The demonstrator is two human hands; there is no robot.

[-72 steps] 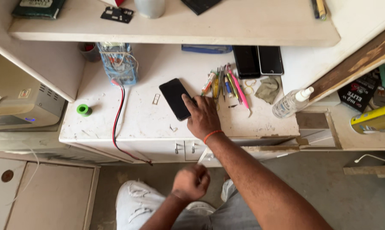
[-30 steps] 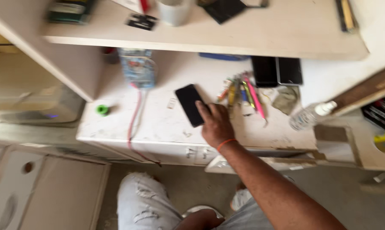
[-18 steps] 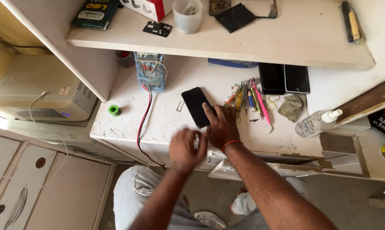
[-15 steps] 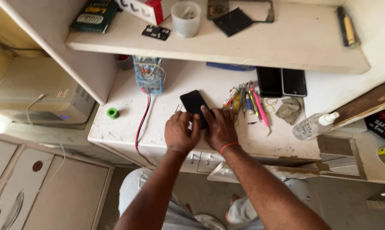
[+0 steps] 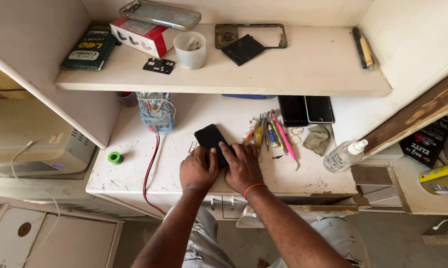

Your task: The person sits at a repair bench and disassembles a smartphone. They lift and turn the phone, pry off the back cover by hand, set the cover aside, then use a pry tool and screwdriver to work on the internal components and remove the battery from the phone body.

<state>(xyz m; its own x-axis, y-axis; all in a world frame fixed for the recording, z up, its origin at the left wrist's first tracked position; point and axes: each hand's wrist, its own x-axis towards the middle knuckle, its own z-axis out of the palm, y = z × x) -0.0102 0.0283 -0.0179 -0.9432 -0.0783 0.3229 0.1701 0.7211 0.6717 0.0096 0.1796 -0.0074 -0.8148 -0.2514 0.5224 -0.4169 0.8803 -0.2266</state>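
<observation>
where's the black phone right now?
In the head view, the black phone lies on the white worktop, centre, just right of the red and black wires and left of the tool bunch; the left hand and right hand rest on its near end.

A black phone (image 5: 213,143) lies flat on the white worktop (image 5: 134,168), screen side up and dark, its long axis running diagonally from far left to near right. Its near end is hidden under fingers, so only the far part shows. It sits near the middle of the worktop, left of a bunch of small tools (image 5: 271,136).
</observation>
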